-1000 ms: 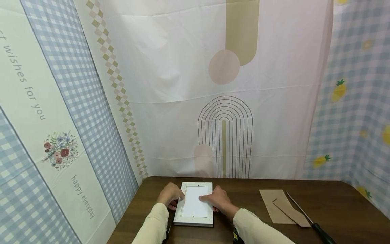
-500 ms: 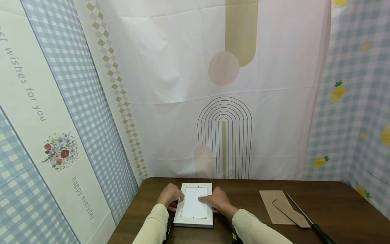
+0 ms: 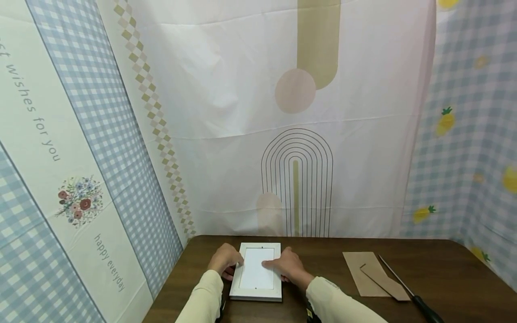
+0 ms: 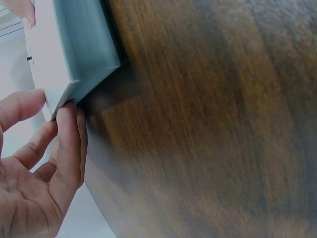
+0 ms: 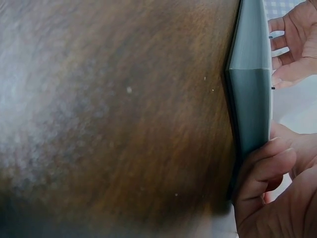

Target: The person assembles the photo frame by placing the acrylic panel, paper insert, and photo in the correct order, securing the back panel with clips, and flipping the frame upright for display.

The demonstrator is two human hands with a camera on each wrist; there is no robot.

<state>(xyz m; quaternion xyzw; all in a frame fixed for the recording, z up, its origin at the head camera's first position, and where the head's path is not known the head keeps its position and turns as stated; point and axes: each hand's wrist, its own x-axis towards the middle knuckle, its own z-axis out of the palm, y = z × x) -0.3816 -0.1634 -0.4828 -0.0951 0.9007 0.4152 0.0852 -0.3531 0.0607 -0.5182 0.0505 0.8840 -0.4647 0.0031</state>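
Note:
A white picture frame lies on the table with a white sheet set in its opening. Small dark tabs show at the opening's top and bottom edges. My left hand grips the frame's left side, thumb on the border; in the left wrist view its fingers curl against the side wall. On the opposite side my right hand holds the frame, its thumb reaching over onto the sheet. The right wrist view shows those fingers bent along the side wall.
To the right on the brown wooden table lies a tan backing board with a stand leg on it. A screwdriver with a black handle lies beside the board. Patterned cloth hangs behind the table.
The sheet's lower right edge, which showed a gap before, now sits even within the frame's opening. Both hands keep nearly the same place; the head view has shifted slightly.

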